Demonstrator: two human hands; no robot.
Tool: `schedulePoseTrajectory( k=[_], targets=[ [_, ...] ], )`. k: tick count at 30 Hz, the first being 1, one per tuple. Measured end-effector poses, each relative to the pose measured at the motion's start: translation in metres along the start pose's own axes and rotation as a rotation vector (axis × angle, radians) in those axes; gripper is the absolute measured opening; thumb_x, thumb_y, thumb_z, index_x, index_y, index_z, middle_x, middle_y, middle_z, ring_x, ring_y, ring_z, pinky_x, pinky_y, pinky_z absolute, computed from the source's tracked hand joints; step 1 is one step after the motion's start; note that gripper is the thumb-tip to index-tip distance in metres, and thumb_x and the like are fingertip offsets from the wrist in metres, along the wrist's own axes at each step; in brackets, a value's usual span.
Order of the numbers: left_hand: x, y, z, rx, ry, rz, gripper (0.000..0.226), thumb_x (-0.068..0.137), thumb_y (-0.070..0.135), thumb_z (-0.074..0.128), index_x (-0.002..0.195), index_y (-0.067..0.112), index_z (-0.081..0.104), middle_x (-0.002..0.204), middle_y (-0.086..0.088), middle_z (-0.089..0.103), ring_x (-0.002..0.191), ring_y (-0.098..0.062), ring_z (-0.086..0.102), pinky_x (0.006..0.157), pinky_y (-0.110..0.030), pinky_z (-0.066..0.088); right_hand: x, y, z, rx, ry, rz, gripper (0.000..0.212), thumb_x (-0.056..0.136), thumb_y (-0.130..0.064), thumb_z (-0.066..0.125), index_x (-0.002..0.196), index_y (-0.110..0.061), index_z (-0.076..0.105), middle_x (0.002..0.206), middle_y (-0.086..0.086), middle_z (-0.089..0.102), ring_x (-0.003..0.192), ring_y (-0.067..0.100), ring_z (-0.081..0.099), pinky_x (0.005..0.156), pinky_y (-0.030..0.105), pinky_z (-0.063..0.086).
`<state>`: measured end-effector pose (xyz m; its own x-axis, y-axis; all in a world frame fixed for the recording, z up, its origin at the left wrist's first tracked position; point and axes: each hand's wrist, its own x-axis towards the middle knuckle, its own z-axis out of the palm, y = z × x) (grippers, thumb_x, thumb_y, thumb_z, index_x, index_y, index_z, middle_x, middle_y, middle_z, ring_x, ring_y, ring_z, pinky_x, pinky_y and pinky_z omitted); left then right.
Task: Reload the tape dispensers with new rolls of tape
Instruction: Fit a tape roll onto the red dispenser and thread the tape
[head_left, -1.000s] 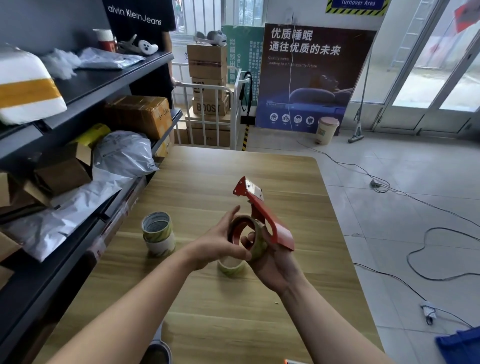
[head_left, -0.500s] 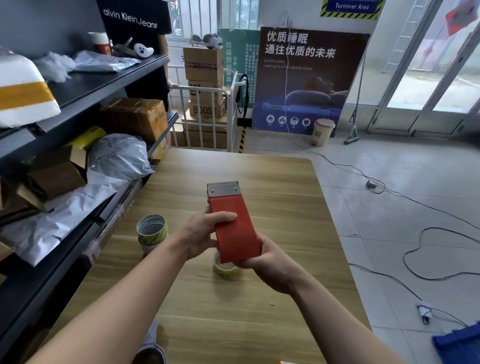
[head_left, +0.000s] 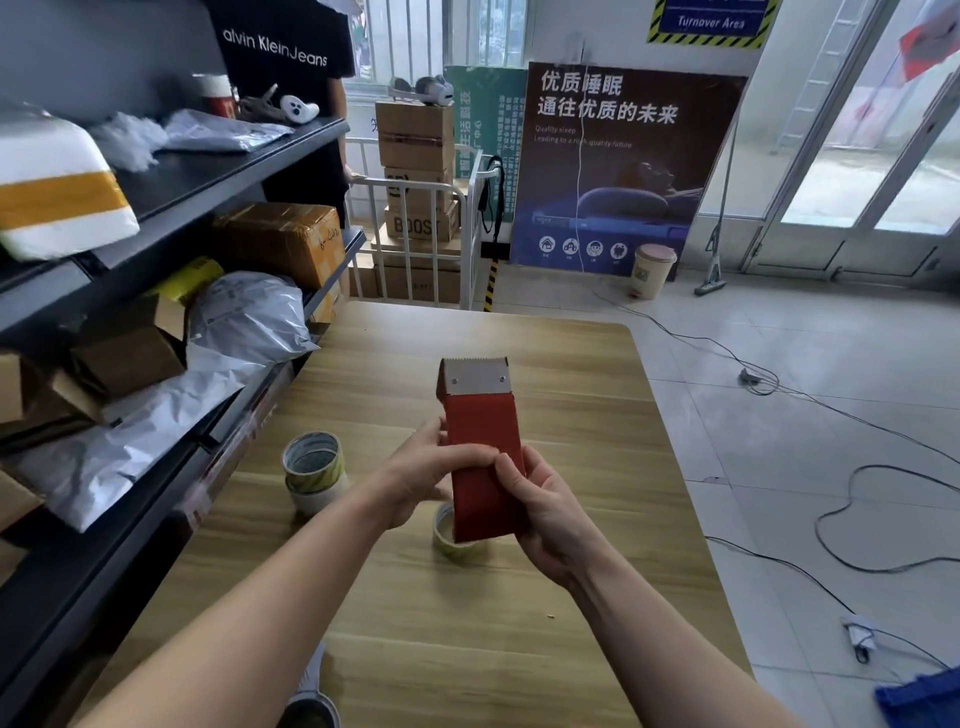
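I hold a red tape dispenser (head_left: 483, 457) above the wooden table (head_left: 571, 426), its flat back toward me and its toothed metal blade pointing away. My left hand (head_left: 426, 475) grips its left edge, thumb across the red back. From the right, my right hand (head_left: 550, 514) grips its lower part. A roll of tape (head_left: 449, 540) lies flat on the table just below the dispenser, partly hidden by it. Two stacked tape rolls (head_left: 314, 475) stand to the left. Any roll inside the dispenser is hidden.
Dark shelves (head_left: 171, 208) with boxes and plastic parcels run along the table's left side. A person in a black T-shirt (head_left: 291, 78) stands behind them. Stacked cartons sit in a white cart (head_left: 415, 208) past the far edge. Cables (head_left: 857, 493) trail over the tiled floor on the right.
The dispenser has turned from side-on, with its roll showing, to its flat red back facing me. My left hand moved from the roll to the left edge; my right thumb came over the back.
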<state>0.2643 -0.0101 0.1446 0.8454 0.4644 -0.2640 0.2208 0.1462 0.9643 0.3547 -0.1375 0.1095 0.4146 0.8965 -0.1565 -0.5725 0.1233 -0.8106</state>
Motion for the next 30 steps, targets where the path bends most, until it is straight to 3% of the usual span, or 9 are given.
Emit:
schedulePoseTrajectory(
  k=[2, 5, 8, 10, 14, 17, 20, 24, 30],
  targets=[
    [-0.001, 0.002, -0.002, -0.012, -0.061, -0.039, 0.067, 0.047, 0.041, 0.079, 0.110, 0.024, 0.062, 0.108, -0.003, 0.070, 0.102, -0.021, 0.066, 0.089, -0.045, 0.054, 0.000, -0.002, -0.001, 0.018, -0.058, -0.018, 0.082, 0.058, -0.035, 0.091, 0.125, -0.007, 0.055, 0.115, 0.013, 0.069, 0.103, 0.023, 0.066, 0.096, 0.044, 0.050],
    [-0.002, 0.000, -0.008, 0.075, -0.041, 0.148, 0.064, 0.048, 0.031, 0.083, 0.109, 0.025, 0.062, 0.105, 0.000, 0.069, 0.099, -0.016, 0.065, 0.078, -0.026, 0.054, 0.000, -0.011, -0.004, -0.053, -0.121, -0.002, 0.065, 0.073, -0.003, 0.077, 0.132, 0.000, 0.049, 0.126, 0.028, 0.059, 0.114, 0.039, 0.059, 0.101, 0.050, 0.046],
    [-0.004, 0.001, -0.016, 0.277, -0.082, 0.310, 0.076, 0.054, 0.020, 0.084, 0.123, 0.026, 0.052, 0.117, -0.001, 0.062, 0.108, -0.015, 0.060, 0.083, -0.023, 0.053, 0.000, -0.022, 0.000, -0.290, -0.137, -0.031, 0.051, 0.072, 0.023, 0.057, 0.120, 0.005, 0.058, 0.111, 0.022, 0.068, 0.102, 0.032, 0.066, 0.084, 0.036, 0.056],
    [-0.006, 0.004, -0.016, 0.439, -0.115, 0.393, 0.084, 0.058, 0.018, 0.082, 0.131, 0.032, 0.043, 0.126, 0.002, 0.053, 0.114, -0.014, 0.056, 0.090, -0.022, 0.050, 0.002, -0.023, 0.002, -0.443, -0.086, -0.054, 0.051, 0.069, 0.025, 0.058, 0.114, 0.003, 0.063, 0.107, 0.018, 0.071, 0.099, 0.024, 0.067, 0.081, 0.031, 0.056],
    [-0.010, 0.010, -0.016, 0.633, -0.128, 0.433, 0.109, 0.060, 0.020, 0.086, 0.143, 0.042, 0.019, 0.144, 0.007, 0.033, 0.131, -0.012, 0.040, 0.106, -0.027, 0.040, 0.005, -0.014, 0.001, -0.489, -0.007, -0.094, 0.043, 0.075, 0.016, 0.061, 0.115, -0.001, 0.063, 0.109, 0.022, 0.069, 0.100, 0.028, 0.066, 0.085, 0.043, 0.055],
    [-0.011, 0.006, -0.023, 0.520, -0.179, 0.261, 0.130, 0.052, 0.034, 0.090, 0.143, 0.054, 0.000, 0.156, 0.012, 0.013, 0.143, -0.014, 0.021, 0.116, -0.042, 0.027, 0.005, -0.009, 0.003, -0.490, 0.051, -0.112, 0.041, 0.074, 0.002, 0.064, 0.114, -0.002, 0.064, 0.107, 0.024, 0.069, 0.099, 0.035, 0.066, 0.086, 0.048, 0.054],
    [-0.014, 0.002, -0.030, 0.353, -0.209, 0.136, 0.140, 0.045, 0.038, 0.089, 0.145, 0.048, -0.009, 0.159, 0.006, 0.006, 0.145, -0.016, 0.014, 0.116, -0.046, 0.026, 0.007, -0.007, 0.005, -0.520, 0.121, -0.115, 0.041, 0.074, 0.008, 0.063, 0.113, -0.003, 0.065, 0.105, 0.020, 0.069, 0.094, 0.027, 0.066, 0.078, 0.036, 0.055],
    [-0.018, -0.001, -0.032, 0.279, -0.206, 0.122, 0.135, 0.047, 0.026, 0.088, 0.149, 0.039, 0.001, 0.155, 0.005, 0.017, 0.139, -0.016, 0.029, 0.105, -0.038, 0.043, 0.006, -0.007, 0.009, -0.564, 0.081, -0.096, 0.050, 0.067, -0.003, 0.066, 0.117, -0.008, 0.064, 0.107, 0.014, 0.071, 0.101, 0.027, 0.066, 0.079, 0.032, 0.056],
    [-0.017, -0.003, -0.041, 0.298, -0.274, 0.124, 0.125, 0.048, 0.022, 0.085, 0.149, 0.038, 0.013, 0.149, 0.006, 0.030, 0.138, -0.016, 0.033, 0.110, -0.049, 0.037, -0.005, -0.014, 0.025, -0.559, -0.076, -0.125, 0.045, 0.072, 0.009, 0.071, 0.113, -0.009, 0.068, 0.095, 0.006, 0.074, 0.091, 0.021, 0.069, 0.083, 0.038, 0.057]
  ],
)
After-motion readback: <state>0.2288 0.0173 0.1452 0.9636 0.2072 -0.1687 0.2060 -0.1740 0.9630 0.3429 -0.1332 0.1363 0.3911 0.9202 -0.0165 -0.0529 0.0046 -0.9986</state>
